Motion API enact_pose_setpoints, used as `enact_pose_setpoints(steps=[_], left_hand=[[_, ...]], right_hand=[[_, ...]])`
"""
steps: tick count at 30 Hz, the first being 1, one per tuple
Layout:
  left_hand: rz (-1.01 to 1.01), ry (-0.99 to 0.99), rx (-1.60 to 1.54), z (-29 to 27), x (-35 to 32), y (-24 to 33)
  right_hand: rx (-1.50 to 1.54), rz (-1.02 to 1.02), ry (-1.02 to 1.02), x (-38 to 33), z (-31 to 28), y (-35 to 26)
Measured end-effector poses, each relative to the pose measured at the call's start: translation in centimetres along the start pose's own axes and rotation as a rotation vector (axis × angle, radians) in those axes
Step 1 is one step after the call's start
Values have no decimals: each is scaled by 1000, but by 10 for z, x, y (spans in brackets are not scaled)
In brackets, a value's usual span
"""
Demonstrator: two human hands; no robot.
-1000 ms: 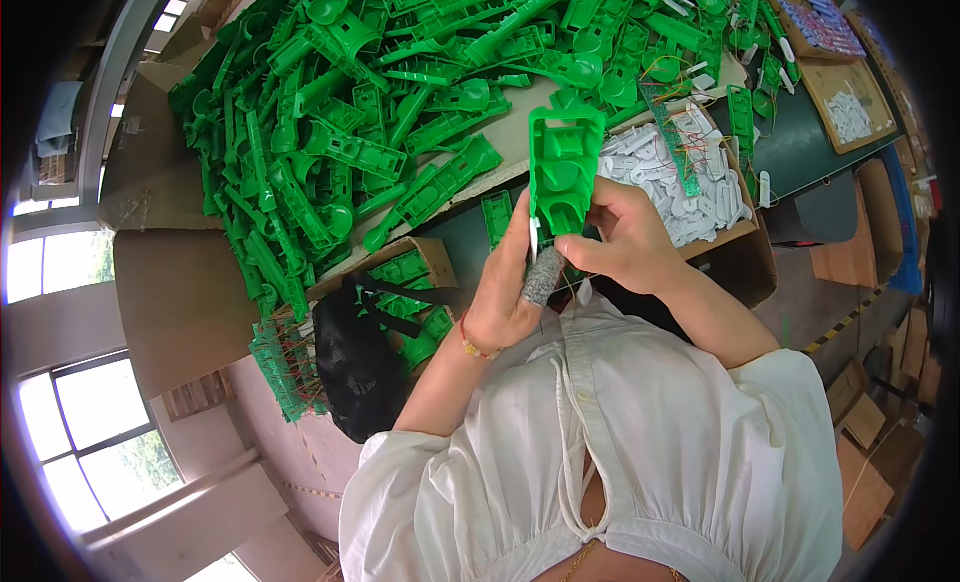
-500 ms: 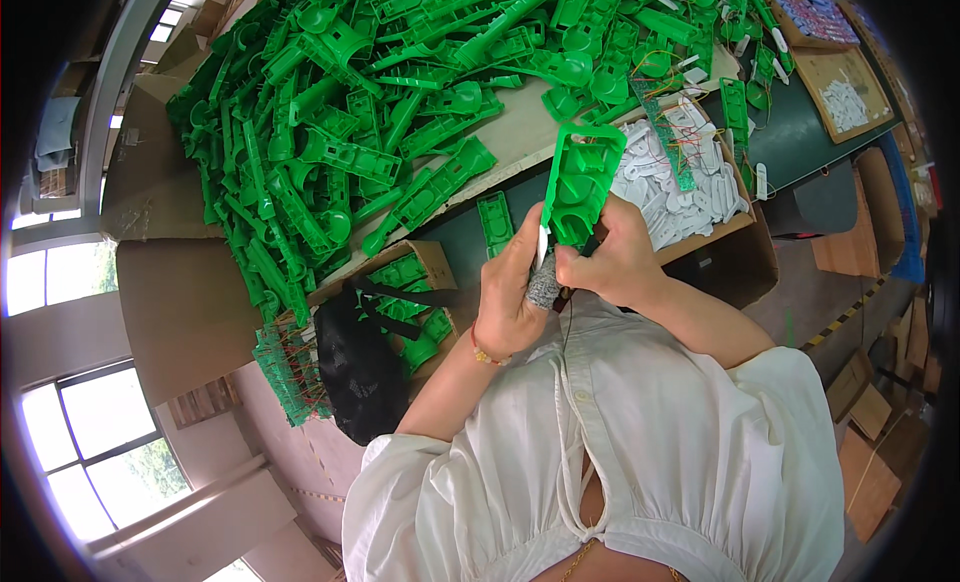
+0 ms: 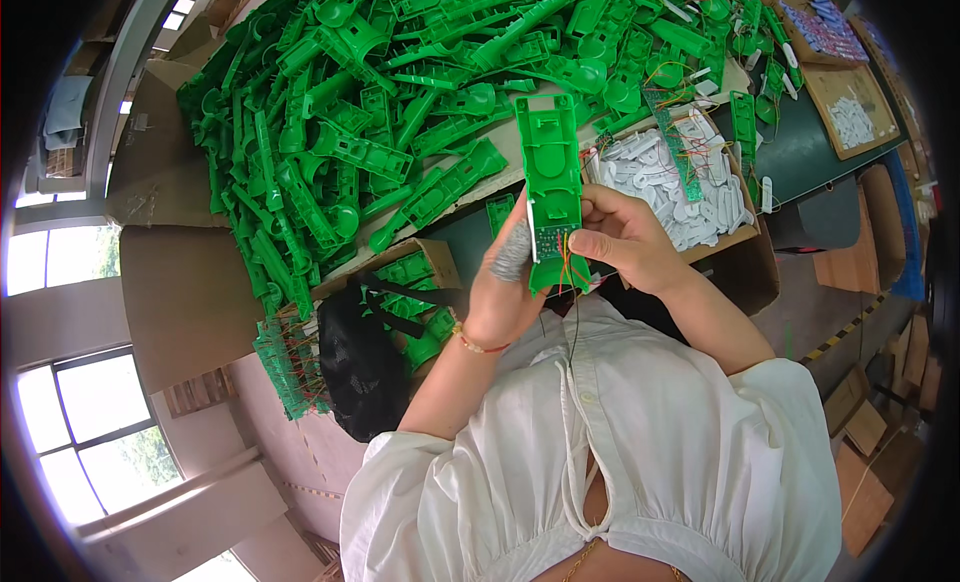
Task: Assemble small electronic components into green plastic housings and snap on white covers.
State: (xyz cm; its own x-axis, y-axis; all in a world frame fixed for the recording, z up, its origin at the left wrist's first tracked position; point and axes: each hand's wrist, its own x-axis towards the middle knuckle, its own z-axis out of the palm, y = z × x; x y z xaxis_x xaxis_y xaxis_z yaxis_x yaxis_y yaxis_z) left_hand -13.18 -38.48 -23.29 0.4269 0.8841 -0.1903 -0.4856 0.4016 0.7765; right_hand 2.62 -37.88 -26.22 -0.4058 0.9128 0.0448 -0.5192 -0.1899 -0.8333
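A long green plastic housing (image 3: 550, 162) stands upright in front of my chest, its hollow side showing. My left hand (image 3: 497, 300) grips its lower left side; grey wrapping covers the thumb. A small green circuit board (image 3: 552, 244) with red and yellow wires lies in the lower part of the housing. Along the left edge runs a thin white piece (image 3: 532, 227). My right hand (image 3: 640, 244) closes on the right side, its thumb at the board and wires and its other fingers partly hidden behind. A dark thread hangs below the housing.
A large heap of green plastic housings (image 3: 340, 142) covers the table beyond. White plastic pieces (image 3: 665, 187) fill a box at the right, with a wired circuit strip on top. Near my left arm are a black bag (image 3: 355, 367), an open carton (image 3: 440, 262) and wired boards (image 3: 285, 367).
The housing has swung from tilted to nearly upright and turned its hollow side toward me, so the board and wires now show. My right thumb has moved onto the board area.
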Motion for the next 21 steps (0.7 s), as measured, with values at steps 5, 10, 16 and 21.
enact_pose_setpoints(steps=[5, 10, 16, 21], left_hand=[[57, -24, -152, -12, -1, -22], [146, 19, -136, -26, -1, -39], [286, 163, 509, -16, -6, -26], [388, 256, 1335, 1, -12, -10]], right_hand=[[-111, -46, 58, -3, 0, 10], [-250, 14, 71, -6, -1, 17], [-139, -65, 63, 0, -1, 20], [265, 135, 82, 2, -4, 30]])
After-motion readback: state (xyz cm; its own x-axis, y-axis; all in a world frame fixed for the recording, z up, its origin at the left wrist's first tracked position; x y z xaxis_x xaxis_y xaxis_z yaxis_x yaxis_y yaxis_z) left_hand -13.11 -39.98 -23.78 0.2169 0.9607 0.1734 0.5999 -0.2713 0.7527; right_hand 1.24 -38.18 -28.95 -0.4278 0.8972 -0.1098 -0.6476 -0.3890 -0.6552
